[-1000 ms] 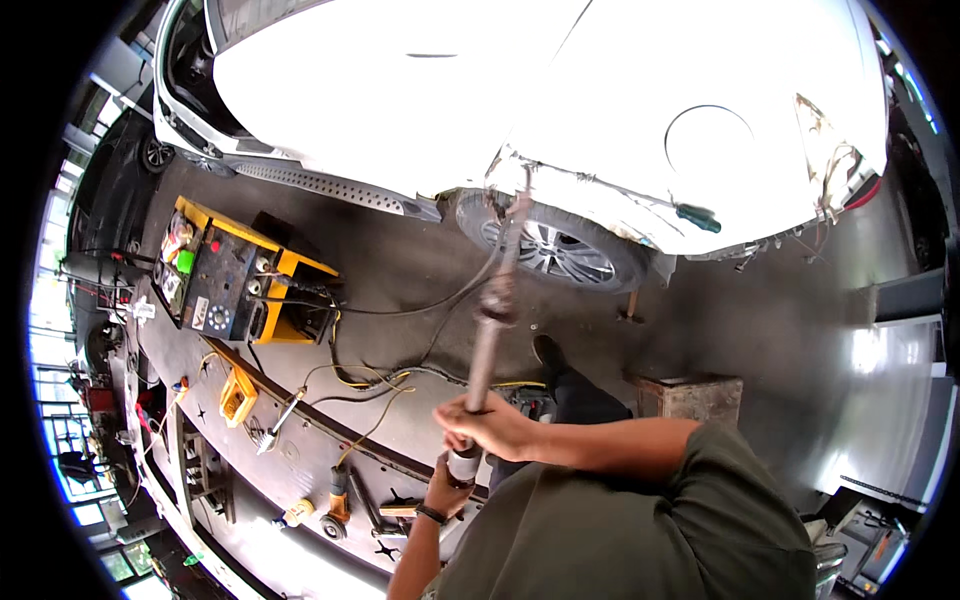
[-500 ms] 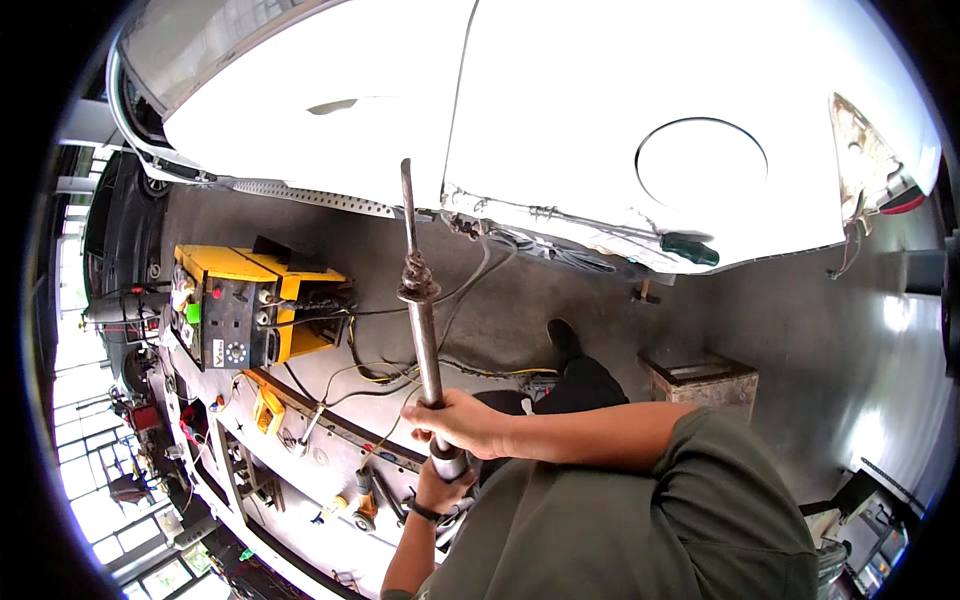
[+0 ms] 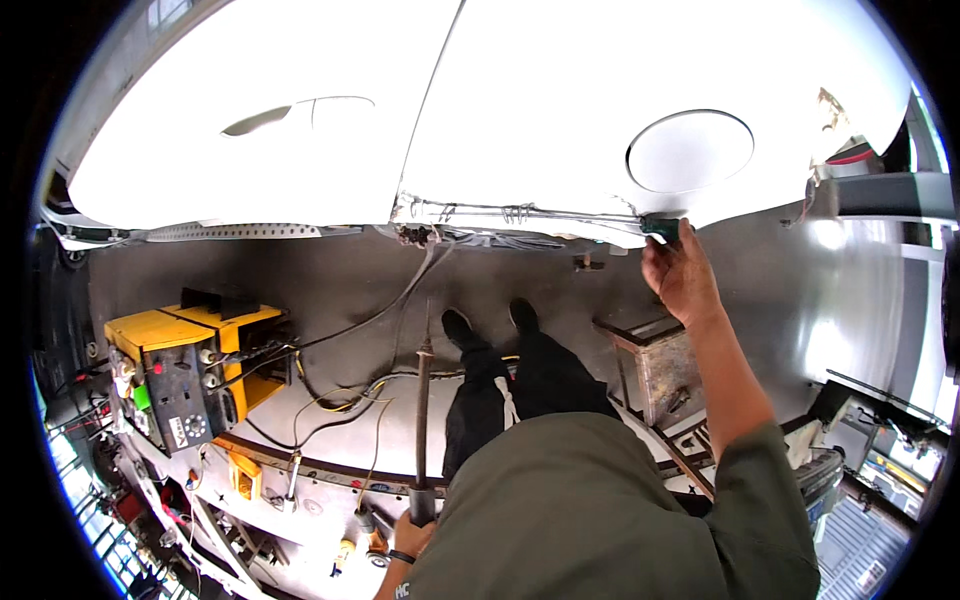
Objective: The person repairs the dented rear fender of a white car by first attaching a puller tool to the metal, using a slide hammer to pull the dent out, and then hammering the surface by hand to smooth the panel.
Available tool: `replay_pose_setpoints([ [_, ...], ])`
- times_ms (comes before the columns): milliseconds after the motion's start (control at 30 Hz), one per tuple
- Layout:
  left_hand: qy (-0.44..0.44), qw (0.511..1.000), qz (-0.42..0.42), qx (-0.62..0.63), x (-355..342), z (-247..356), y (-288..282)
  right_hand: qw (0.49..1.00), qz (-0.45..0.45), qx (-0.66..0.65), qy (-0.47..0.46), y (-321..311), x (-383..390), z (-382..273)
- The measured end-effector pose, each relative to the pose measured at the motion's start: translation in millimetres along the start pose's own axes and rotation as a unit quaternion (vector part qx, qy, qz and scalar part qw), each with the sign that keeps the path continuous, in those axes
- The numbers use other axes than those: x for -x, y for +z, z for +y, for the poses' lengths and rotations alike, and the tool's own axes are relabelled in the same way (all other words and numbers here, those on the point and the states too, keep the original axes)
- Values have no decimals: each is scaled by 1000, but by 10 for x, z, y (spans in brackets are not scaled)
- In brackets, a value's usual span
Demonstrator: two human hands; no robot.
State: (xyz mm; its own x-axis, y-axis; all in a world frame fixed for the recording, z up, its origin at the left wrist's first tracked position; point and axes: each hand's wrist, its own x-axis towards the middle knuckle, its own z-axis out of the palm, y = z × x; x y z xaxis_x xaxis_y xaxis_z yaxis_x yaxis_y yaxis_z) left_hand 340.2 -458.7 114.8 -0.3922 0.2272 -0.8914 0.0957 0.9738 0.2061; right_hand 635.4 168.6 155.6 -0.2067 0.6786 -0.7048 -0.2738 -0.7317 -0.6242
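Away from the long bar (image 3: 423, 420) went the right hand (image 3: 686, 282), which had been on it half a second before, and it had gone up to the green handle (image 3: 659, 229) by the white car (image 3: 540, 110). The bar had dropped lower too.

Far on the left, a yellow and black machine (image 3: 180, 385) stood on the floor. Black cables (image 3: 400, 377) ran from it across the floor. Below it, a small yellow case (image 3: 243, 476) and a thin silver tool (image 3: 293, 478) lay on the pale bench (image 3: 285, 535). Next came a grinder (image 3: 374, 532), just beside the left hand (image 3: 413, 538). That hand's fingers were clamped around the bar's thick grey end, and the thin tip pointed toward the car. Right of the bar were two dark shoes (image 3: 459, 329).

Further right sat a rusty metal box (image 3: 668, 372). Above it, the green handle lay along the car's bottom edge. The right hand's fingers touched it, but I could not tell if they had closed tight.
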Motion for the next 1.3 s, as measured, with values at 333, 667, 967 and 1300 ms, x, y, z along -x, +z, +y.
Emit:
replay_pose_setpoints([
  [333,149,987,64,-7,194,490,-686,988,57,81,-119,-174,-195,-44],
  [667,141,983,18,113,567,1120,-261,986,-25,128,-109,-463,-397,245],
  [967,121,978,24,170,672,1197,269,985,-47,126,-112,-431,-353,43],
  [1300,82,981,16,177,822,1590,605,986,-49,149,-53,-570,-438,69],
])
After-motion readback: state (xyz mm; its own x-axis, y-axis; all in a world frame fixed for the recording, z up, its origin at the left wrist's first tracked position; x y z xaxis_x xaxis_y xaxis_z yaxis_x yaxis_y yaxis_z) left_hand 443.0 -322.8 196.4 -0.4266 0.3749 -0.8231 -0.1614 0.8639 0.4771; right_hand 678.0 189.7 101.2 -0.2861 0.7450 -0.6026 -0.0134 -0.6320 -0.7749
